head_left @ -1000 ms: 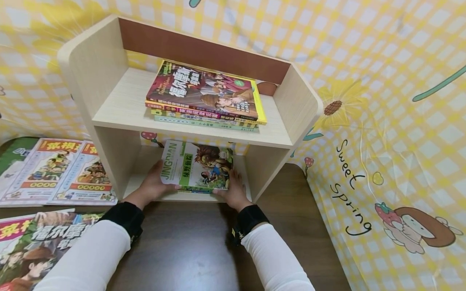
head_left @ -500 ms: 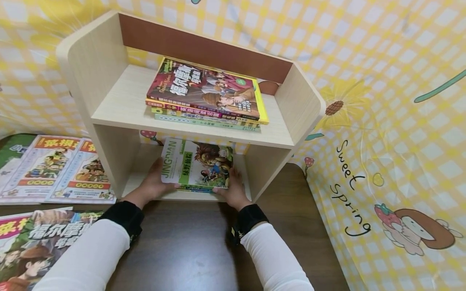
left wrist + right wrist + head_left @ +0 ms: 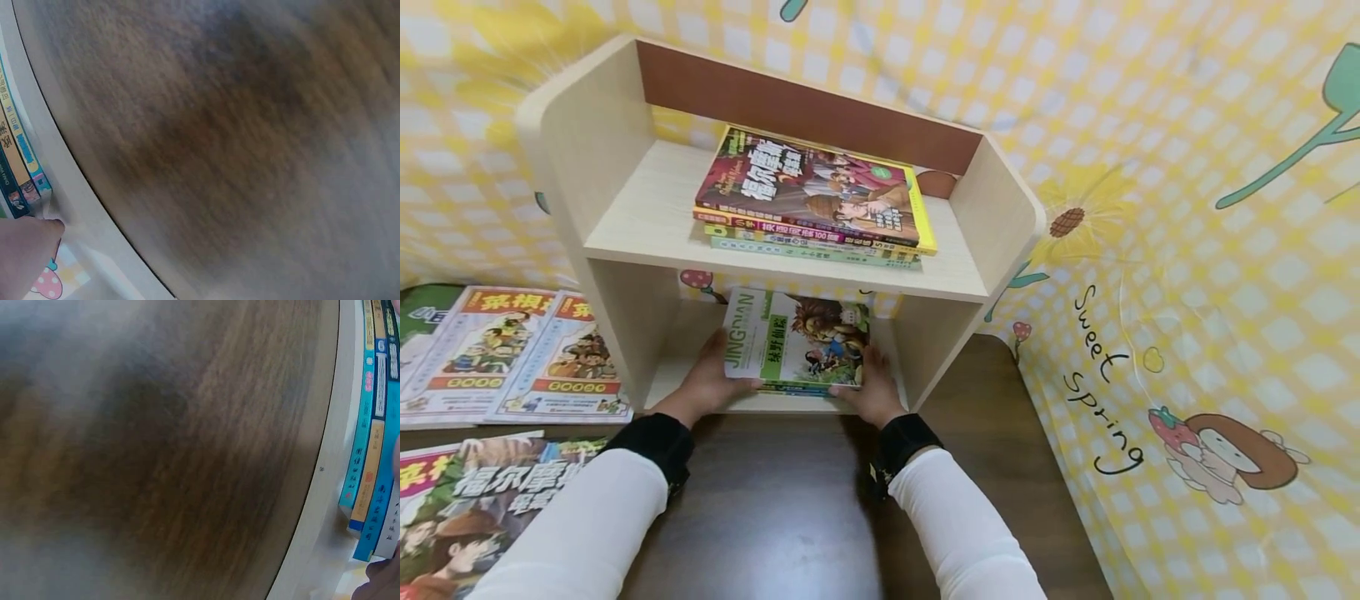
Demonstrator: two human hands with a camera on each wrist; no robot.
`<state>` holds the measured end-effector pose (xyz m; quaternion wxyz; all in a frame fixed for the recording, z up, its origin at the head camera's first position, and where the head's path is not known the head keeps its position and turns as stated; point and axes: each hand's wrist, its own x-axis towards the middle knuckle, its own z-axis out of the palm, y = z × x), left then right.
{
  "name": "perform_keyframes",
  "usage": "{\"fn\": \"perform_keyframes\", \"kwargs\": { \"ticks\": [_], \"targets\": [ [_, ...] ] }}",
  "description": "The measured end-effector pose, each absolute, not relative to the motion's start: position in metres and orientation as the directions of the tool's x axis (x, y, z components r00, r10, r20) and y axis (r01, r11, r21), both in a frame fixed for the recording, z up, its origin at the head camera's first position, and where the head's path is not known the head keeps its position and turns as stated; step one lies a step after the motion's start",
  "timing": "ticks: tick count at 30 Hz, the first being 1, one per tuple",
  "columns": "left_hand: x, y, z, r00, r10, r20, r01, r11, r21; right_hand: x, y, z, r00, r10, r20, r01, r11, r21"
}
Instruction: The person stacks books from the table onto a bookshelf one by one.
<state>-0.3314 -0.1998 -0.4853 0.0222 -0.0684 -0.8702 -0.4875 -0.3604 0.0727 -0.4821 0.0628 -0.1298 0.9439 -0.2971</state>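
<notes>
Yellow-checked cloth printed with a sunflower and the words "Sweet Spring" backs a dark wooden table (image 3: 790,517) on which a pale two-tier shelf unit (image 3: 625,225) stands. Both of a person's hands reach into the unit's lower compartment, where a small stack of books (image 3: 793,342) lies flat, topped by a green-and-white volume with a lion on its cover. The left hand (image 3: 707,383) grips the stack at its left edge, thumb on the top cover near the front corner and the fingers out of sight behind or under the books. The right hand (image 3: 871,392) holds the front right corner, fingers curled against the side of the stack. Both forearms, in white sleeves (image 3: 587,533) with black cuffs, stretch forward across the table and converge on the shelf opening, wrists low over the tabletop. The wrist views show the stack's spines (image 3: 369,462) just beyond the unit's pale front edge, with a fingertip at the corner of each frame; the rest is blurred wood grain. On the upper shelf a second pile of books (image 3: 812,200) lies flat, a red-covered one on top. Several illustrated magazines (image 3: 505,350) are spread on the table to the left of the unit, well apart from the hands.
</notes>
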Motion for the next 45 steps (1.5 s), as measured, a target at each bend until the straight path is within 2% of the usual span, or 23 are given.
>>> {"fn": "perform_keyframes", "kwargs": {
  "ticks": [5, 10, 19, 24, 26, 30, 35, 38, 45],
  "targets": [
    [-0.319, -0.204, -0.486, -0.995, 0.058, 0.075, 0.094, 0.540, 0.836, -0.343, 0.071, -0.480, -0.954, -0.300, -0.007, -0.244, 0.790, -0.563],
    [-0.294, -0.210, -0.485, -0.993, 0.027, 0.113, 0.105, 0.628, 0.772, -0.316, 0.076, -0.464, -0.943, -0.325, 0.072, -0.309, 0.772, -0.555],
    [-0.220, -0.217, -0.459, -0.989, 0.055, 0.141, 0.127, 0.807, 0.576, -0.263, 0.092, -0.443, -0.934, -0.345, 0.092, -0.342, 0.791, -0.508],
    [-0.179, -0.233, -0.452, -0.988, -0.003, 0.158, 0.081, 0.846, 0.526, -0.238, 0.095, -0.440, -0.937, -0.339, 0.088, -0.334, 0.791, -0.513],
    [-0.166, -0.248, -0.455, -0.985, -0.052, 0.166, 0.041, 0.857, 0.514, -0.227, 0.095, -0.441, -0.936, -0.343, 0.077, -0.331, 0.784, -0.525],
    [-0.142, -0.287, -0.469, -0.975, -0.193, 0.109, -0.117, 0.864, 0.490, -0.208, 0.093, -0.443, -0.932, -0.361, 0.046, -0.325, 0.770, -0.549],
    [-0.110, -0.327, -0.491, -0.925, -0.373, -0.073, -0.365, 0.815, 0.450, -0.191, 0.092, -0.445, -0.922, -0.385, 0.040, -0.345, 0.768, -0.540],
    [-0.096, -0.341, -0.499, -0.883, -0.439, -0.166, -0.467, 0.790, 0.397, -0.185, 0.092, -0.446, -0.919, -0.391, 0.051, -0.357, 0.770, -0.529],
    [-0.082, -0.356, -0.501, -0.876, -0.432, -0.213, -0.481, 0.818, 0.316, -0.177, 0.094, -0.448, -0.920, -0.392, 0.032, -0.349, 0.777, -0.524]
  ]
}}
